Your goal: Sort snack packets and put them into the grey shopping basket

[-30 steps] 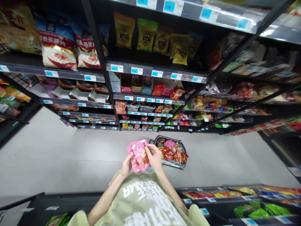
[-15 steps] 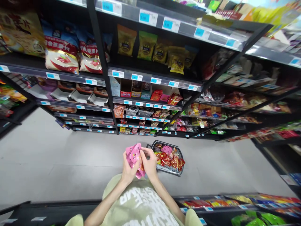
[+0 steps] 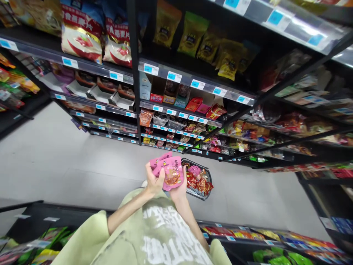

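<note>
Two pink snack packets (image 3: 172, 173) are fanned out in front of my body, one overlapping the other. The front packet faces up and shows a picture of reddish-brown food. My left hand (image 3: 154, 181) grips both packets at their left side, thumb on top. Around the right and lower edge of the front packet my right hand (image 3: 179, 189) is closed, with most of its fingers hidden behind it. Just right of my hands, a dark shopping basket (image 3: 204, 198) sits on the floor with red and pink snack packets (image 3: 202, 184) in it.
Ahead stands a tall black shelf unit (image 3: 135, 88) with price tags, yellow bags (image 3: 193, 35), oatmeal-like bags (image 3: 81, 35) and small snack boxes (image 3: 169, 95). Another shelf with bagged goods (image 3: 239, 233) runs close behind me. Grey floor (image 3: 96, 162) lies between.
The pink packets have been turned and spread apart, so the front one now faces up. My right hand has shifted from their top to the right edge. The view has tilted and moved closer to the shelf.
</note>
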Demonstrator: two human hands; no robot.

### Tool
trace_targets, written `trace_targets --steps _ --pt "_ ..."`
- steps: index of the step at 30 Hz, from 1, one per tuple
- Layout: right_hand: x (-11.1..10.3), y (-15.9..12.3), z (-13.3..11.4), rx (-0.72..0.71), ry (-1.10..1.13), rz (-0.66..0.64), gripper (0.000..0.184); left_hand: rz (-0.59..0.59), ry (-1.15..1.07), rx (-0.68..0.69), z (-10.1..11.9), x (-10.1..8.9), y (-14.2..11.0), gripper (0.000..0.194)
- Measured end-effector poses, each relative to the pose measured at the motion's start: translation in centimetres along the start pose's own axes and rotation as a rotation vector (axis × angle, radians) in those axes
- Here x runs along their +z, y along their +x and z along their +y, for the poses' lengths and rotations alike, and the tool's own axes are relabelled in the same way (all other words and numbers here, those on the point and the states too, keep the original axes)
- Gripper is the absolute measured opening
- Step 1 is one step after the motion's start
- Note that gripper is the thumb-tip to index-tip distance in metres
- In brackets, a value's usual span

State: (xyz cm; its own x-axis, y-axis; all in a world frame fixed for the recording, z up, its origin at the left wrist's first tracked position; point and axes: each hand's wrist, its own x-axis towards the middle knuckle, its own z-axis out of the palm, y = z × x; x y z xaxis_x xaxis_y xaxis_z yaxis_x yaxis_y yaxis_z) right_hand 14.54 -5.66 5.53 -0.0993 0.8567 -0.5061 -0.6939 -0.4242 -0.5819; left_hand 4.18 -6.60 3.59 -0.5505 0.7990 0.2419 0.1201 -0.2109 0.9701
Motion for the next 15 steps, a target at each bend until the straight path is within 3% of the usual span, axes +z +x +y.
trace_targets --steps 2,6,11,15 --pt "0.4 -0.2 -0.6 0.052 0.05 -0.028 0.052 0.063 -0.02 -0.012 -0.2 0.6 -0.1 0.044" --pt "0.6 0.1 -1.4 0.021 -0.006 -0.096 0.065 0.187 -0.076 -0.051 -0.3 0.9 0.6 0.04" --pt "2.0 0.4 -1.3 -0.135 -0.287 -0.125 0.086 0.111 -0.064 -0.098 -0.1 1.1 0.6 0.042" --pt "3.4 0.8 -0.9 -0.259 -0.307 -0.073 0.072 0.059 -0.121 -0.113 -0.5 1.8 0.0 0.052"
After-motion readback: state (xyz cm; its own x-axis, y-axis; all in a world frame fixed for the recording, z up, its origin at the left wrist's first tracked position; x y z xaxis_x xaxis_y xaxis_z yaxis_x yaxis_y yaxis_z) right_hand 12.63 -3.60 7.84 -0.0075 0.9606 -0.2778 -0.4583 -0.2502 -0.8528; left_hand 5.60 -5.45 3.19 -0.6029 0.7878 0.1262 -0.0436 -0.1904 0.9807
